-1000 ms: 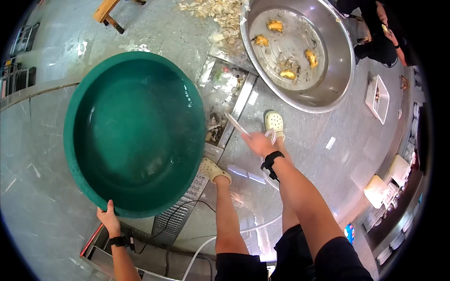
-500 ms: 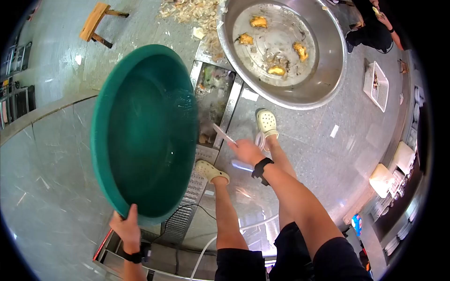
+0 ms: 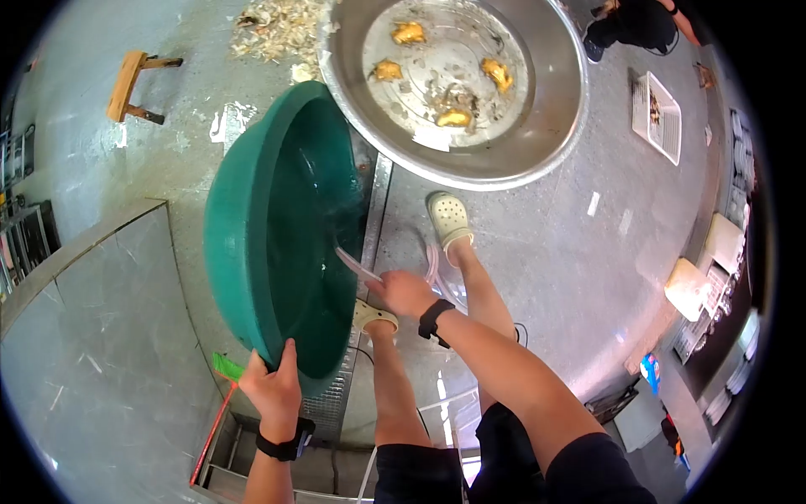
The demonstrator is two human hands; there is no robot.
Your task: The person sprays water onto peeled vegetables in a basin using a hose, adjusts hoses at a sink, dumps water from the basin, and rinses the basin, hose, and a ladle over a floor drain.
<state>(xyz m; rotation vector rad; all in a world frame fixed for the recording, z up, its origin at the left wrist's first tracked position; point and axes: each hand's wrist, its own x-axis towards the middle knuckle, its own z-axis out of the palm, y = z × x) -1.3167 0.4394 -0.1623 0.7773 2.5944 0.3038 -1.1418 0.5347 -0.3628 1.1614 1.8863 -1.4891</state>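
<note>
A large green basin [image 3: 228,244] stands tilted on its side above a floor drain channel [image 3: 376,206], its hollow facing right. My left hand [image 3: 273,385] is closed on the near rim, thumb toward the inside. In my right hand [image 3: 406,294] is the end of a pale flexible hose [image 3: 356,265], aimed into the basin. Water seems to spray from its tip, though the stream is blurred. The far edge of the basin overlaps or sits close to a big metal tub [image 3: 558,92]; whether they touch I cannot tell. Several yellow-brown pieces [image 3: 453,118] lie in that tub.
A wooden stool [image 3: 126,86] lies at upper left, near a heap of pale peelings [image 3: 277,29]. A white basket [image 3: 656,119] is on the right, below another person's dark-clothed leg [image 3: 630,29]. A metal surface [image 3: 101,328] fills the lower left. My clogs [image 3: 449,217] flank the drain.
The basin has tipped further upright, showing more of its outer wall, and now covers most of the drain. My right hand has brought the hose tip inside the basin's hollow. The view has shifted.
</note>
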